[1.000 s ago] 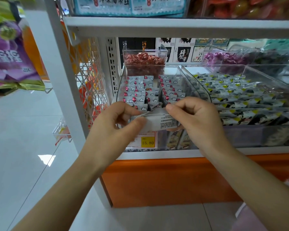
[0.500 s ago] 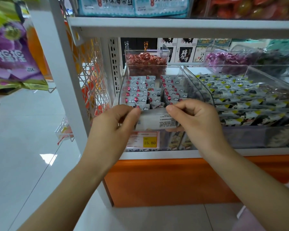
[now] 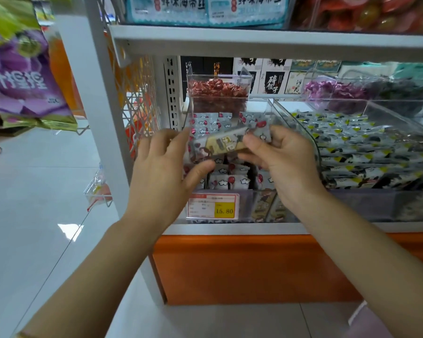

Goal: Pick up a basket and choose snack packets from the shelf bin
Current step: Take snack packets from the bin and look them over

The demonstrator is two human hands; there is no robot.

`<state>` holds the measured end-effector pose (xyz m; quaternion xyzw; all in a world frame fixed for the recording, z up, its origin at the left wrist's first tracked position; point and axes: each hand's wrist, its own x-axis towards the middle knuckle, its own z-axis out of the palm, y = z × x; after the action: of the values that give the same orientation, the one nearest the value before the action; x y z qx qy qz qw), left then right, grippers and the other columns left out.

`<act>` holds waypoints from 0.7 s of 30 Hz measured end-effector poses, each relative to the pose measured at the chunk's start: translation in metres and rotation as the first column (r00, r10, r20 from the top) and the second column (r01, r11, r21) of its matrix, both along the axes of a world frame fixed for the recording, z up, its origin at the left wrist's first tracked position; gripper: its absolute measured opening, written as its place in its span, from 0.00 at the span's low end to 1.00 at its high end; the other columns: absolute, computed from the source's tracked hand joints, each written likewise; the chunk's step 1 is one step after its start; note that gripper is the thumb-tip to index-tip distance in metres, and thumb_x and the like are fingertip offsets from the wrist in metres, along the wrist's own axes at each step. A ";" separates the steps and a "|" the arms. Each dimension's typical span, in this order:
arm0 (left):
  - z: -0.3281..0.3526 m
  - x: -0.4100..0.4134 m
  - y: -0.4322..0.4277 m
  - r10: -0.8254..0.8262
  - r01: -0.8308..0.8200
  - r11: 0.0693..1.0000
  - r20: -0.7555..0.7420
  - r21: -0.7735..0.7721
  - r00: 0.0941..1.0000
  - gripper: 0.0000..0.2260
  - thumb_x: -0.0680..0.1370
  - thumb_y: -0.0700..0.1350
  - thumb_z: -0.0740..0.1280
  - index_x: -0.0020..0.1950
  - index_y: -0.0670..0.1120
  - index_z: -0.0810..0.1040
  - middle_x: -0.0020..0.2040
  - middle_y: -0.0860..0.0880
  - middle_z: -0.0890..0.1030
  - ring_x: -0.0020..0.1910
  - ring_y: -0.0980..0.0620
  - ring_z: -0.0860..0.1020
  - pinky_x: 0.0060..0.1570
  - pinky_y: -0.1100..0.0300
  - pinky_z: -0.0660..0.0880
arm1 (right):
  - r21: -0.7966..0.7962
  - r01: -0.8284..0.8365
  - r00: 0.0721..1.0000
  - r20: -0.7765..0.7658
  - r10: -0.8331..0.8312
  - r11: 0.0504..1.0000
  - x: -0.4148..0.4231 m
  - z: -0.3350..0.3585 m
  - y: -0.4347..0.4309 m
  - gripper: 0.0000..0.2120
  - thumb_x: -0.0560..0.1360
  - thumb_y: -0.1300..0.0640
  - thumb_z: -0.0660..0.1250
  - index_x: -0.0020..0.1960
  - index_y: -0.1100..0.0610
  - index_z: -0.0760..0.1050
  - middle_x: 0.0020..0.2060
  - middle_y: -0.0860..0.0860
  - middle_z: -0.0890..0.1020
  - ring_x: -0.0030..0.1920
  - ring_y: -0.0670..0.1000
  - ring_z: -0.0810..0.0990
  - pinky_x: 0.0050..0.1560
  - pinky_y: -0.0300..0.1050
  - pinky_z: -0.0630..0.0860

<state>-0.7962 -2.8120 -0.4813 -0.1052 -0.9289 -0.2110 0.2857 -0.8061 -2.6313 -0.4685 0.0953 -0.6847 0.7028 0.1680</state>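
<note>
We're mid-choosing here, snack packet (image 3: 220,145) pinched at one end by our left hand (image 3: 161,167) and at the other by our right hand (image 3: 286,164), held just over the shelf bin (image 3: 247,203), so next it probably wants dropping in the basket, which isn't clearly in view.

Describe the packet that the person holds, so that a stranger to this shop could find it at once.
On the white shelf with the orange base, find the clear bin bearing the 15.80 price tag. Above it, the left hand and right hand hold one packet. Unlike the white packets with red spots below, it shows a dark-marked yellowish panel.
</note>
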 end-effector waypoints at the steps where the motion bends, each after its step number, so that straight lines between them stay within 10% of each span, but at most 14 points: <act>1: -0.002 -0.002 -0.002 0.011 -0.008 0.998 0.046 -0.060 0.999 0.36 0.71 0.66 0.55 0.74 0.47 0.62 0.69 0.43 0.68 0.67 0.42 0.62 0.64 0.49 0.61 | 0.052 0.045 0.999 -0.021 -0.044 0.998 -0.007 0.003 -0.002 0.05 0.74 0.64 0.67 0.45 0.56 0.77 0.44 0.53 0.84 0.43 0.49 0.84 0.43 0.43 0.82; 5: -0.013 -0.005 -0.005 -0.058 0.071 0.995 0.168 -0.073 0.984 0.43 0.68 0.69 0.52 0.77 0.48 0.48 0.75 0.45 0.60 0.72 0.45 0.56 0.69 0.48 0.55 | 0.409 0.144 0.987 -0.129 -0.099 0.901 -0.033 0.012 -0.018 0.05 0.73 0.61 0.70 0.48 0.57 0.77 0.46 0.53 0.82 0.45 0.51 0.82 0.49 0.49 0.80; 16: -0.020 -0.011 -0.013 -0.170 0.169 0.985 0.226 0.025 0.959 0.46 0.65 0.71 0.52 0.76 0.53 0.37 0.76 0.49 0.57 0.72 0.52 0.53 0.69 0.53 0.51 | 0.976 0.058 0.985 -0.090 0.148 0.208 -0.065 0.007 -0.047 0.10 0.76 0.46 0.64 0.51 0.45 0.81 0.36 0.44 0.72 0.50 0.49 0.64 0.49 0.47 0.58; 18: -0.020 -0.011 -0.014 -0.180 0.176 0.984 0.241 0.038 0.954 0.45 0.66 0.71 0.51 0.76 0.54 0.37 0.76 0.49 0.57 0.71 0.54 0.52 0.69 0.53 0.50 | 0.974 0.000 0.983 -0.042 0.179 0.226 -0.071 0.014 -0.045 0.09 0.76 0.50 0.64 0.50 0.48 0.83 0.40 0.46 0.78 0.50 0.50 0.67 0.50 0.48 0.64; 21: -0.018 -0.010 -0.014 -0.182 0.173 0.983 0.257 0.060 0.949 0.45 0.65 0.72 0.50 0.76 0.55 0.37 0.75 0.49 0.58 0.70 0.54 0.53 0.69 0.50 0.52 | 0.864 -0.026 0.994 -0.034 0.108 0.503 -0.081 0.026 -0.046 0.09 0.75 0.59 0.64 0.48 0.53 0.83 0.43 0.47 0.82 0.49 0.49 0.79 0.56 0.50 0.75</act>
<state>-0.8060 -2.8259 -0.4995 -0.1541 -0.9411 -0.2650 0.1424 -0.8875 -2.6774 -0.4428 0.2216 -0.9315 0.2709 0.0994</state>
